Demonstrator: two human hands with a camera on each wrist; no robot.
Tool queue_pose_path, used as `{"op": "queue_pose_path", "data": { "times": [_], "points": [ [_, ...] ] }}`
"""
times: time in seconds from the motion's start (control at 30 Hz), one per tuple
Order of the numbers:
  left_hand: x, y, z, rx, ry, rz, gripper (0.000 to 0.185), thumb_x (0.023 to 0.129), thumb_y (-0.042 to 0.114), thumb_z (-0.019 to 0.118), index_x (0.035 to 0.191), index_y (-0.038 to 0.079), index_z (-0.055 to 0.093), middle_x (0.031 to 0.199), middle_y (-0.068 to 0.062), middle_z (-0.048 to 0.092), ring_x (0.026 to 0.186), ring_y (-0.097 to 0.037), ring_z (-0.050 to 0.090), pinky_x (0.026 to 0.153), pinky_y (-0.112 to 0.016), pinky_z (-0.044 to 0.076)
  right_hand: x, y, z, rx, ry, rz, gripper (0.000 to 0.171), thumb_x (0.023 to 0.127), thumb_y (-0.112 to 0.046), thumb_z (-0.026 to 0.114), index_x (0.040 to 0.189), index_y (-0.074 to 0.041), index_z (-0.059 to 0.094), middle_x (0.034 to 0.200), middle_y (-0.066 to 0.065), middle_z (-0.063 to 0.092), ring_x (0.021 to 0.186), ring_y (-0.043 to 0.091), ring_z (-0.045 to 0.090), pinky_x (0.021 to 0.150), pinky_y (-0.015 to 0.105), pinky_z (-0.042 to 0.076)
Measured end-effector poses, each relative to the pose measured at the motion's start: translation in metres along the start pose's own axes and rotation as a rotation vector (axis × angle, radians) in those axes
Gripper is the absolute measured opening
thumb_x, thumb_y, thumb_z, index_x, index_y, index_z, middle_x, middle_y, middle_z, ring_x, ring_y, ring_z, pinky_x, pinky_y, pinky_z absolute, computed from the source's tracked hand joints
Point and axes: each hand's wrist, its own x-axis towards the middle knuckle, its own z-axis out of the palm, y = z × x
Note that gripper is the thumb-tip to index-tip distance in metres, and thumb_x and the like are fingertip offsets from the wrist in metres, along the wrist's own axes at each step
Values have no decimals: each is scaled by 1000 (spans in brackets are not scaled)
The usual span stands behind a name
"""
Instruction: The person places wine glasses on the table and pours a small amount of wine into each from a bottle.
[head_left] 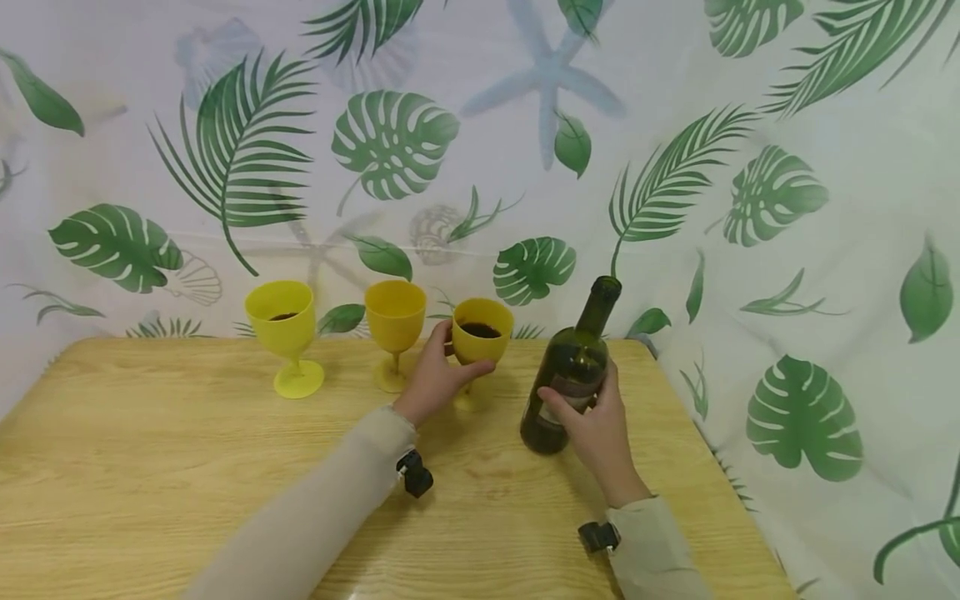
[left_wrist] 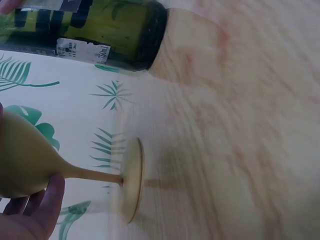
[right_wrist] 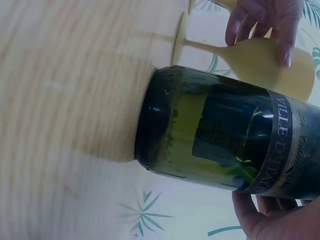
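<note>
On the right, my right hand (head_left: 603,433) grips a dark green wine bottle (head_left: 573,354) around its label. The bottle is uncapped, and its neck leans to the right in the head view. My left hand (head_left: 437,375) holds a yellow goblet (head_left: 487,350) by the bowl, thumb low near the stem. Dark liquid (head_left: 478,331) shows inside that goblet. In the left wrist view the goblet's round foot (left_wrist: 132,180) is right at the tabletop. The bottle's base (right_wrist: 155,117) is close to the table in the right wrist view.
A second yellow goblet (head_left: 395,317) stands just left of my left hand. Farther left is a brighter yellow goblet (head_left: 283,329) with some dark liquid in it. All are near the back edge of the wooden table (head_left: 150,467), before a leaf-patterned cloth (head_left: 465,67).
</note>
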Motion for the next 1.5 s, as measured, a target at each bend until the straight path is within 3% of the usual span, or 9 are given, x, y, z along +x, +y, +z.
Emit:
{"op": "queue_pose_path", "data": {
  "times": [0.27, 0.63, 0.73, 0.83, 1.03, 1.17, 1.27, 1.37, 1.5],
  "points": [
    [5, 2, -1, -9, 36, -12, 86, 91, 27, 83, 158, 13, 32, 152, -16, 46, 138, -38, 46, 115, -57, 40, -2, -7, 10, 3, -17, -2, 95, 91, -30, 82, 163, -17, 22, 152, 14, 47, 140, 32, 45, 116, 60, 36],
    [4, -3, -9, -17, 35, -13, 87, 93, 31, 80, 161, 13, 28, 156, -13, 43, 145, -34, 42, 119, -55, 34, -3, -7, 21, 19, -27, -5, 93, 91, -32, 82, 162, -20, 24, 151, 12, 48, 140, 31, 45, 117, 59, 35],
    [-6, -4, -14, -39, 30, -38, 91, 95, 31, 78, 164, 14, 20, 161, -14, 37, 147, -35, 39, 118, -55, 37, -3, -7, 23, 22, -24, -14, 92, 91, -31, 82, 162, -20, 24, 149, 12, 49, 139, 30, 46, 116, 58, 37],
    [-27, -7, -22, -35, -5, -59, 91, 98, 29, 74, 166, 14, 16, 161, -16, 36, 147, -36, 38, 116, -54, 41, -3, -7, 23, 22, -24, -19, 91, 91, -30, 81, 162, -20, 25, 148, 12, 50, 137, 30, 48, 115, 57, 38],
    [-85, -14, -66, 63, -163, -1, 67, 101, 26, 70, 158, 11, 36, 149, -20, 50, 138, -37, 50, 108, -48, 50, -3, -6, 21, 18, -27, -21, 91, 92, -30, 81, 162, -21, 24, 146, 12, 51, 136, 30, 48, 115, 56, 38],
    [-118, -2, -106, 157, -98, 59, 48, 101, 29, 70, 143, 13, 53, 131, -14, 63, 122, -30, 61, 100, -46, 55, -1, -4, 19, 8, -25, -22, 92, 93, -31, 80, 163, -21, 22, 147, 13, 51, 136, 30, 48, 114, 56, 38],
    [-133, 11, -130, 308, -58, 135, 41, 100, 33, 71, 136, 17, 59, 122, -2, 67, 114, -20, 64, 96, -46, 56, 0, 0, 15, -1, -19, -12, 91, 93, -33, 80, 163, -23, 23, 147, 14, 53, 137, 30, 48, 114, 56, 39],
    [-138, 19, -150, 469, -23, 204, 41, 100, 36, 70, 136, 18, 61, 120, 3, 67, 112, -17, 64, 94, -45, 57, 1, 4, 10, -1, -8, -12, 88, 93, -31, 80, 162, -24, 26, 146, 13, 53, 138, 30, 48, 113, 58, 39],
    [-134, 23, -175, 558, 59, 222, 42, 101, 35, 69, 137, 14, 60, 121, -1, 67, 113, -21, 64, 96, -47, 56, 2, 9, 7, 21, 8, -32, 83, 94, -26, 79, 161, -22, 29, 145, 12, 53, 138, 30, 48, 113, 59, 39]
  ]
}}
